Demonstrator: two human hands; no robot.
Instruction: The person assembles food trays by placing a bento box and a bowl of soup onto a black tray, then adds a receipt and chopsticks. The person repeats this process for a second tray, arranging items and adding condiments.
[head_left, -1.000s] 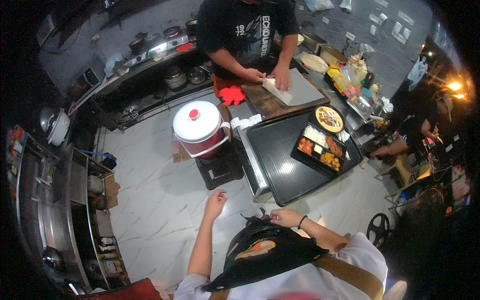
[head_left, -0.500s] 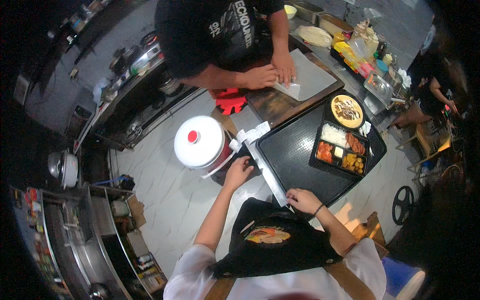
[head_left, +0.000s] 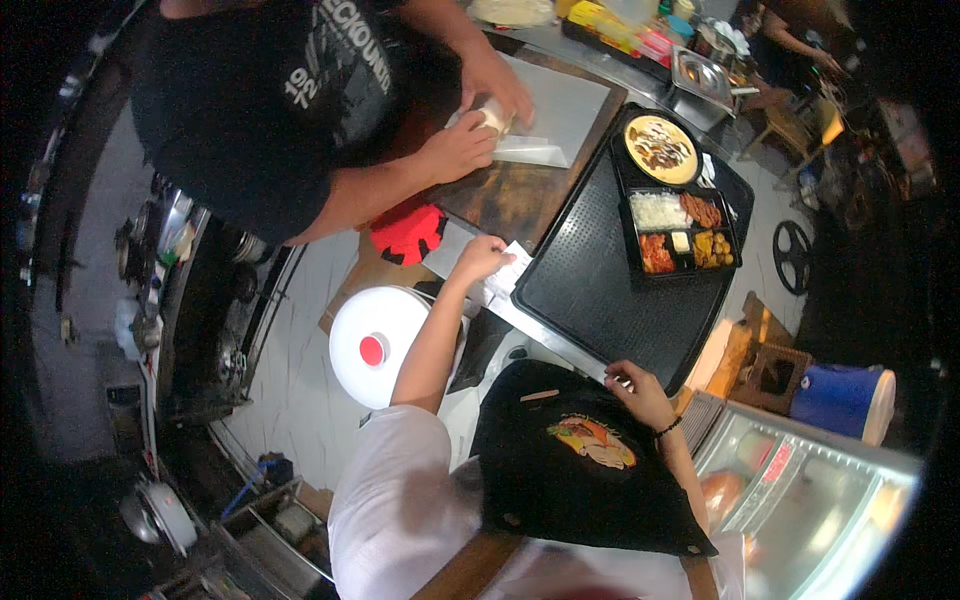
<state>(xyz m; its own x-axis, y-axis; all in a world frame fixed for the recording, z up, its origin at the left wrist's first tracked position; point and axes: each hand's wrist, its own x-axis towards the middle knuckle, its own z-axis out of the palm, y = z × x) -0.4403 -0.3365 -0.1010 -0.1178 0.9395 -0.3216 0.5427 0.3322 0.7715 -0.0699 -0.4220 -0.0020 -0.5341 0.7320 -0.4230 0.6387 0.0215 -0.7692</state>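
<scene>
My left hand [head_left: 482, 260] is at the white paper slips [head_left: 508, 278] on the counter's metal edge, its fingers closed on one slip. Near the tray's front corner, my right hand [head_left: 640, 392] rests on the metal edge, fingers loosely bent and nothing visible in them. Between and beyond my hands lies the black tray [head_left: 590, 290]. On its far right stand a divided black meal box [head_left: 683, 235] with rice, meat and sides, and a round bowl [head_left: 660, 150] of creamy yellow food with brown topping.
Across the counter a co-worker's hands [head_left: 480, 125] fold a wrap on white paper over a wooden board [head_left: 530, 195]. A white-lidded round container [head_left: 375, 345] stands left of my arm, near a red-and-black cloth [head_left: 408, 235]. A glass display case [head_left: 790, 490] is at lower right.
My left hand has moved up and forward from beside the counter edge onto the paper slips. The view has turned; the right hand stays at the edge. The co-worker now holds a rolled wrap.
</scene>
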